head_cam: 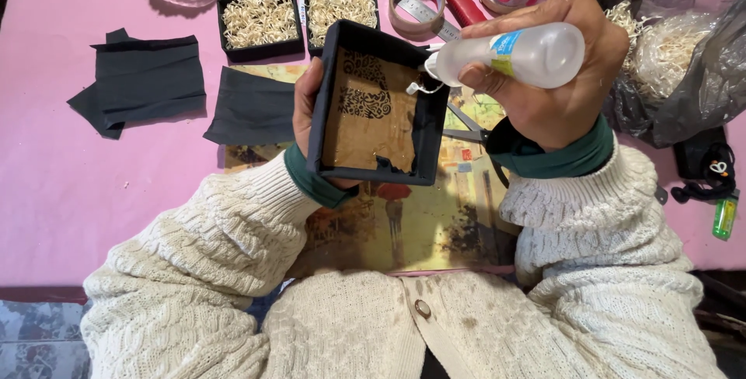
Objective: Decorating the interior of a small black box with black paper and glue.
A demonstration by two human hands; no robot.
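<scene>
Left hand (305, 107) gripped the shallow black square cardboard box (378, 105) from its 9 o'clock wall, fingers closed round the edge and mostly hidden behind it. Box was tilted up toward the camera, open side facing, held above the bench; its brown paper-lined floor carried a black patterned print. Right hand (556, 76) was at 3 o'clock of the box, fingers clamped round a clear soft plastic squeeze bottle with a blue label (522, 54), lying roughly horizontal, white nozzle pointing to 9 o'clock and sitting at the box's right wall near the top corner; a thin white strand hung from the tip. Under both hands lay a glossy printed picture board in yellow and brown tones (412, 224) on the pink bench (62, 177). At 12 o'clock of the held box: two small black trays filled with pale wood-wool shavings (297, 19), side by side. At 9 o'clock: folded black fabric pieces (148, 76), near each other. At 1 o'clock: a roll of tape (416, 2). At 3 o'clock: a crumpled grey plastic bag holding more shavings (676, 68). Grey-handled scissors (470, 126) showed partly under the right wrist. Both arms wore cream knit sleeves with green cuffs.
</scene>
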